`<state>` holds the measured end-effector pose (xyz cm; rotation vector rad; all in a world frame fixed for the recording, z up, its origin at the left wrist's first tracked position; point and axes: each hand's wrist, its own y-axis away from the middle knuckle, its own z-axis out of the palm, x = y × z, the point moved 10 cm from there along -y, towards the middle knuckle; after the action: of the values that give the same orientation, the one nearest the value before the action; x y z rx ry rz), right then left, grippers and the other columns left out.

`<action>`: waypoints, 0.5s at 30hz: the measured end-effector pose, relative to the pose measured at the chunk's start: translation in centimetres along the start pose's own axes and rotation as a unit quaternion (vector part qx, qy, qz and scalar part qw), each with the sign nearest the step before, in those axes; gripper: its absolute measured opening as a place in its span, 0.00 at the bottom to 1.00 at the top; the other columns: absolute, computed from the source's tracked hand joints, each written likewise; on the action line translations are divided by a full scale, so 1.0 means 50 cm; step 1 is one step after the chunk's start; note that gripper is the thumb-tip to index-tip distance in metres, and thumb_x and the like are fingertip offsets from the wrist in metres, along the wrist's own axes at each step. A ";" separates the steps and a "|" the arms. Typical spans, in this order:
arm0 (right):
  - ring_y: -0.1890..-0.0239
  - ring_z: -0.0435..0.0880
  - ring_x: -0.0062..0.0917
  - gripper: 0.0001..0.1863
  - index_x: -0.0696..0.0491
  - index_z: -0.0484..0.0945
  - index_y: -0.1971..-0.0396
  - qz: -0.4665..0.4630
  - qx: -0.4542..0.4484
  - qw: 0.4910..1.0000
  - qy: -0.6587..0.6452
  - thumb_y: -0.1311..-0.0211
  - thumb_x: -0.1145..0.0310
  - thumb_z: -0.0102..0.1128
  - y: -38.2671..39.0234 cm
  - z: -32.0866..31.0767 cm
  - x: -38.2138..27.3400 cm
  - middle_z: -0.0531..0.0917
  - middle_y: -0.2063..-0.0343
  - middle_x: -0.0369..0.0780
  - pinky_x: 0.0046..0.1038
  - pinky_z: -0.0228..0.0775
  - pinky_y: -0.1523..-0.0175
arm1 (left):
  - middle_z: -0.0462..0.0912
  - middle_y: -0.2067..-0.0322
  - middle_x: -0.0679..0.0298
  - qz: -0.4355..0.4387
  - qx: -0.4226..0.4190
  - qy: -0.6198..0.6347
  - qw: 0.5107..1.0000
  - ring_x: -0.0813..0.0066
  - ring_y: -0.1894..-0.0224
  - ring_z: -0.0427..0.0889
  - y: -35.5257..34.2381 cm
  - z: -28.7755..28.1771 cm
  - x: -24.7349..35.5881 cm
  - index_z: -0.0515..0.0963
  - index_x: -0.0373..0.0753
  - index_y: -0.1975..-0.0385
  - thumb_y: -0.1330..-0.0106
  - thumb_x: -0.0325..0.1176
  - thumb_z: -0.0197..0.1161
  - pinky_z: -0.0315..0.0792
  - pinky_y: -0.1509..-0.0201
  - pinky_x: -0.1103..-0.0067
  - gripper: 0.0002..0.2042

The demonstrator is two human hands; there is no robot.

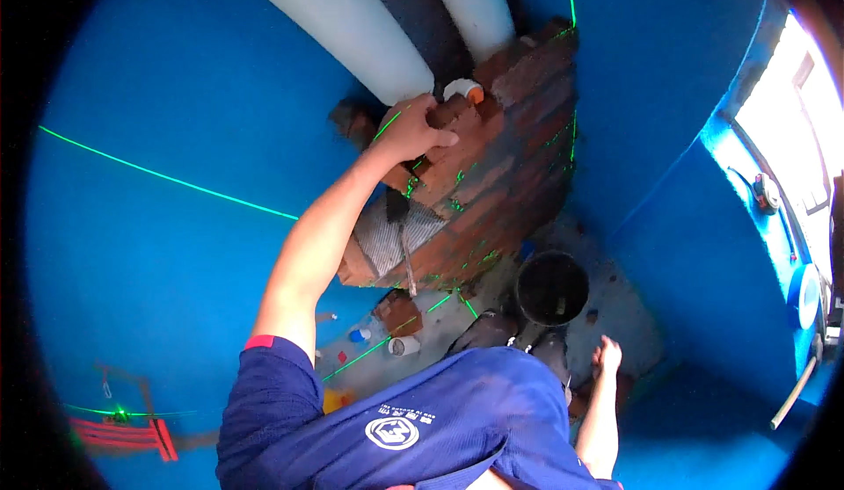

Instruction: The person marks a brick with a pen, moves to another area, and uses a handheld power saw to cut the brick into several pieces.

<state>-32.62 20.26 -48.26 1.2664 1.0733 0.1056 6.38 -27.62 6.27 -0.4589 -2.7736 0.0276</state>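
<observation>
My left hand reaches to the top of the brown brickwork, its fingers bent over a brick piece beside two white vertical pipes. A small white-and-orange round object lies just beyond it. Below my left hand, a notched grey trowel rests on the bricks, crossed by green laser lines. My right hand hangs low at the right, fingers curled; whether they hold anything is unclear.
A black bucket stands on the floor below the brickwork, near a loose brick and a white cylinder. Blue walls surround me. A window ledge at right carries a tape measure. A red frame sits lower left.
</observation>
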 end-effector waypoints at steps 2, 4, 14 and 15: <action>0.80 0.74 0.17 0.13 0.55 0.76 0.55 -0.017 -0.108 0.994 -0.004 0.37 0.68 0.62 0.060 0.178 -0.082 0.78 0.73 0.35 0.18 0.62 0.80 | 0.83 0.64 0.47 0.004 0.001 -0.002 1.000 0.50 0.59 0.83 0.012 -0.005 -0.003 0.78 0.30 0.60 0.58 0.46 0.76 0.75 0.54 0.65 0.29; 0.76 0.77 0.16 0.19 0.56 0.75 0.49 -0.040 -0.202 0.978 -0.029 0.38 0.66 0.66 0.157 0.350 -0.177 0.79 0.72 0.35 0.18 0.67 0.75 | 0.83 0.62 0.46 -0.009 -0.011 -0.009 1.000 0.52 0.58 0.83 0.016 -0.003 -0.020 0.77 0.29 0.59 0.57 0.45 0.77 0.74 0.53 0.66 0.30; 0.57 0.77 0.22 0.38 0.53 0.73 0.45 -0.122 -0.481 0.868 0.023 0.44 0.37 0.65 0.599 0.898 -0.600 0.79 0.60 0.36 0.27 0.70 0.54 | 0.83 0.61 0.47 -0.002 -0.012 -0.027 1.000 0.51 0.57 0.83 0.009 -0.001 -0.016 0.78 0.31 0.58 0.59 0.47 0.78 0.75 0.52 0.66 0.31; 0.57 0.76 0.23 0.40 0.53 0.73 0.44 -0.102 -0.480 0.871 0.009 0.44 0.34 0.64 0.613 0.915 -0.622 0.78 0.60 0.37 0.28 0.70 0.55 | 0.83 0.62 0.47 -0.011 -0.026 -0.019 0.999 0.52 0.58 0.83 0.008 0.004 -0.010 0.78 0.30 0.59 0.58 0.48 0.78 0.75 0.53 0.66 0.31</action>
<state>-3.11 -19.90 -9.33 0.2471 0.9591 0.4332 6.91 -27.37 5.91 -0.4453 -2.8227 -0.0428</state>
